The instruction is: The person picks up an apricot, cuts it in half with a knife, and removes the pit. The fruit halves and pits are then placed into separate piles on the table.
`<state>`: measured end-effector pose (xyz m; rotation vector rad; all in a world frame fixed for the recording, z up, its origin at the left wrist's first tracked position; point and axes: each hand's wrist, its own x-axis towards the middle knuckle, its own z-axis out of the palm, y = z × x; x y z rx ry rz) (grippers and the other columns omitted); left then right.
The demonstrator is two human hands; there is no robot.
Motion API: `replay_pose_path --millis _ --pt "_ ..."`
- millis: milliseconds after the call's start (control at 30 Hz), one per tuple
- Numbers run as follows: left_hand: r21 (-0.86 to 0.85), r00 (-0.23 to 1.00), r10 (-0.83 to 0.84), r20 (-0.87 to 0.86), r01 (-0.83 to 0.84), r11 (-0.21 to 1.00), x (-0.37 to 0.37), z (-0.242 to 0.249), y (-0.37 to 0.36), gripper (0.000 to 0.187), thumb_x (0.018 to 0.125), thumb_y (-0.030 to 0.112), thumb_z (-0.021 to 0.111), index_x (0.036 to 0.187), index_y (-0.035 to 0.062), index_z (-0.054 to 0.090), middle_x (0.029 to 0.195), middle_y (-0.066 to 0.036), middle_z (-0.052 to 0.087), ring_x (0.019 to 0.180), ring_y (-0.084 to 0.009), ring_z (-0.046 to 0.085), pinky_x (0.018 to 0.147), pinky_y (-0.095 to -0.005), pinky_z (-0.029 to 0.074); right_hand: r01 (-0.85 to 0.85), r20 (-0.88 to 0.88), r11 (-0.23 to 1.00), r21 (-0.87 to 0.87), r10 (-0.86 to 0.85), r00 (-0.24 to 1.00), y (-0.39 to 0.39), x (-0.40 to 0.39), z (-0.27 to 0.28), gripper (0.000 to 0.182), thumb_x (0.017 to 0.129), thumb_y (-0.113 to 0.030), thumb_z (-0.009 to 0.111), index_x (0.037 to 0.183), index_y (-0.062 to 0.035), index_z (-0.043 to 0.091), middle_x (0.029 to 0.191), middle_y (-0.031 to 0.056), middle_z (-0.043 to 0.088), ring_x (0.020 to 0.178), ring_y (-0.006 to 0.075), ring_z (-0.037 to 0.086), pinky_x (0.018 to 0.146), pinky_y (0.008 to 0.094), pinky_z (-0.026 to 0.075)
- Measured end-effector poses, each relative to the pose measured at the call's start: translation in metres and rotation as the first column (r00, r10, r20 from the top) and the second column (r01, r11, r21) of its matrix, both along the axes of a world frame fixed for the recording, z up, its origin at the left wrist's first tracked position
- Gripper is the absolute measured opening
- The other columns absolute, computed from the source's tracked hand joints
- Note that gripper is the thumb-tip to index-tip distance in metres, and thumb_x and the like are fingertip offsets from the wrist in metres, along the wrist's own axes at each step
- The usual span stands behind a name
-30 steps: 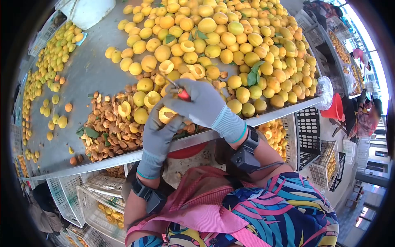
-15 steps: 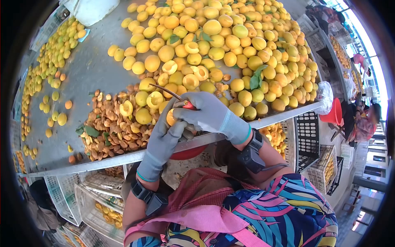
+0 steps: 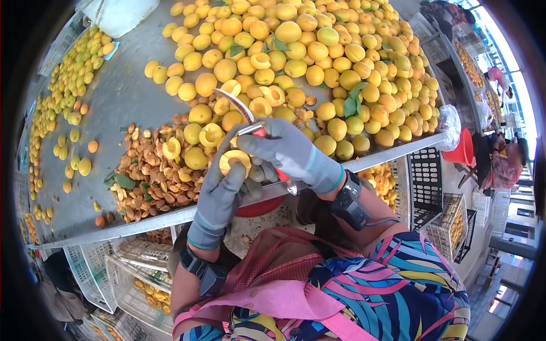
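My left hand [image 3: 219, 184], in a grey glove, is closed around a cut apricot [image 3: 234, 161] whose pale cut face points up. Close beside it, my right hand [image 3: 287, 149], also gloved, grips a curved knife [image 3: 261, 131] with a red handle. The blade sticks out past the thumb, up and to the left, and the handle's metal end shows below the palm. Both hands are over the table's front edge. Just beyond them lie apricot halves [image 3: 211, 135] and whole apricots [image 3: 196, 158]. A heap of brown apricot stones [image 3: 151, 179] is left of my left hand.
A large pile of apricots [image 3: 352, 74] with some green leaves [image 3: 354, 100] covers the metal table's [image 3: 133, 68] far right. More apricots [image 3: 79, 71] line its left side. Crates [image 3: 425, 184] stand below, with a red bucket [image 3: 459, 149] at right. Other people are at right.
My right hand has turned the knife, so its blade now shows broadside and its handle end is visible. The apricot in my left hand now shows its cut face.
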<state>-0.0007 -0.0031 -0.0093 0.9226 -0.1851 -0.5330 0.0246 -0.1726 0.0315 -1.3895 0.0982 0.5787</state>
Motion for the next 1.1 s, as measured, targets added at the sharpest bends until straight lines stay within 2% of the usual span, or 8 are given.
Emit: replay_pose_path --millis 67,200,267,433,767,867,933,1100 --pt "-0.05 1.0 0.013 0.011 -0.012 0.999 0.001 -0.002 -0.001 0.064 0.095 0.029 0.055 0.145 0.0028 0.023 0.116 -0.01 0.056 0.086 -0.0132 0.06 0.072 -0.024 0.051 0.034 -0.055 0.993 0.112 -0.028 0.998 -0.002 0.003 0.0 0.032 0.089 -0.03 0.063 0.104 -0.0017 0.062 0.062 0.0002 0.058 0.048 0.005 0.053 0.043 0.0212 0.041" --pt "-0.013 0.993 0.064 -0.097 -0.066 0.998 0.003 -0.005 -0.004 0.049 0.095 0.018 0.054 0.137 0.0026 0.034 0.109 -0.013 0.061 0.09 -0.0166 0.063 0.078 -0.0273 0.053 0.298 0.272 0.947 -0.117 -0.258 0.927 -0.004 0.018 -0.005 0.032 0.087 -0.025 0.066 0.1 0.0031 0.063 0.064 -0.0028 0.057 0.053 -0.0001 0.046 0.046 0.0177 0.036" --pt "-0.016 0.984 0.078 -0.16 -0.082 0.997 0.004 -0.004 -0.007 0.043 0.094 0.014 0.054 0.133 0.0025 0.039 0.107 -0.013 0.063 0.09 -0.0177 0.064 0.078 -0.0281 0.053 0.435 0.423 0.901 0.001 -0.394 0.816 -0.002 0.019 0.0 0.029 0.087 -0.022 0.066 0.097 0.0052 0.063 0.064 -0.0041 0.055 0.056 -0.0015 0.043 0.048 0.0158 0.034" --pt "0.145 0.961 0.139 -0.241 -0.106 0.984 0.002 0.004 -0.013 0.029 0.089 0.004 0.06 0.116 0.0019 0.049 0.106 -0.013 0.064 0.084 -0.0175 0.066 0.073 -0.0268 0.055 0.507 0.364 0.745 0.434 -0.66 0.658 0.017 0.013 0.025 0.024 0.09 -0.014 0.06 0.105 0.0047 0.059 0.06 -0.0008 0.057 0.042 0.0042 0.049 0.037 0.0195 0.032" --pt "0.259 0.977 0.124 -0.176 -0.076 0.963 0.004 -0.005 -0.009 0.029 0.085 0.01 0.066 0.11 0.0035 0.052 0.083 -0.004 0.063 0.065 -0.0089 0.061 0.055 -0.0193 0.049 0.529 0.42 0.74 0.416 -0.672 0.609 0.04 0.009 0.003 0.018 0.089 -0.011 0.058 0.099 0.0031 0.06 0.078 0.0026 0.063 0.057 0.0043 0.056 0.049 0.018 0.042" --pt "0.224 0.963 0.133 -0.233 -0.08 0.971 0.005 -0.009 -0.009 0.031 0.085 0.012 0.068 0.111 0.0028 0.052 0.079 -0.003 0.062 0.057 -0.0066 0.056 0.049 -0.019 0.045 0.464 0.574 0.755 0.463 -0.654 0.493 0.043 0.007 0.002 0.017 0.086 -0.011 0.06 0.096 0.0024 0.061 0.079 0.0021 0.064 0.065 0.0036 0.056 0.055 0.0185 0.044" --pt "0.281 0.968 0.147 -0.204 -0.086 0.956 0.005 -0.005 -0.011 0.032 0.084 0.012 0.069 0.111 0.003 0.053 0.076 -0.002 0.061 0.052 -0.0054 0.053 0.046 -0.0187 0.043 0.36 0.426 0.843 0.399 -0.518 0.742 0.039 0.005 0.009 0.016 0.084 -0.012 0.062 0.092 0.0018 0.061 0.077 0.0006 0.062 0.064 0.0037 0.054 0.056 0.0192 0.043" --pt "0.287 0.96 0.212 -0.182 -0.155 0.945 0.003 -0.012 -0.018 0.033 0.083 0.009 0.07 0.11 0.0036 0.054 0.074 -0.001 0.061 0.052 -0.0057 0.052 0.045 -0.0192 0.041 0.298 0.479 0.881 0.367 -0.454 0.751 0.042 0.011 0.003 0.015 0.082 -0.012 0.064 0.09 0.0014 0.062 0.073 -0.0016 0.06 0.063 0.0021 0.051 0.056 0.0193 0.042"
